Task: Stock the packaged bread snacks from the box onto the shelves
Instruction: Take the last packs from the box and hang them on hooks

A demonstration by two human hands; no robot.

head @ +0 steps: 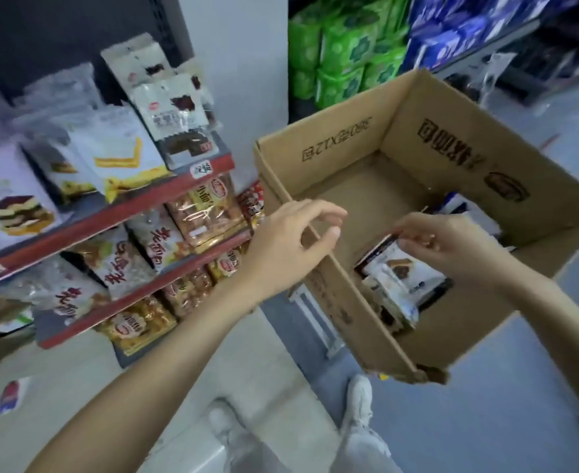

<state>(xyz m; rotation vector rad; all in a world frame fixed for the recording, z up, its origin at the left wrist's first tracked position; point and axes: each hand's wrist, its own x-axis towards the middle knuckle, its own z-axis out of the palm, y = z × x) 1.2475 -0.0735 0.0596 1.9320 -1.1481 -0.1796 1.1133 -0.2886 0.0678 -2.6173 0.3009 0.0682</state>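
White, brown-printed snack packets [400, 271] in box [452, 148]

Brown cardboard box [452, 138], red-edged shelves [117, 206], green packs [342, 46] behind.

Right hand [452, 247] pinching top edge of a snack packet [402, 268] inside open cardboard box [452, 131], left hand [295, 240] loosely curled, empty, over box's near wall, stocked red-edged shelves [117, 213] at left

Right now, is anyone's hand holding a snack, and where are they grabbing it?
Yes. The right hand pinches the top edge of a snack packet inside the cardboard box. The left hand holds nothing, open beside the box wall.
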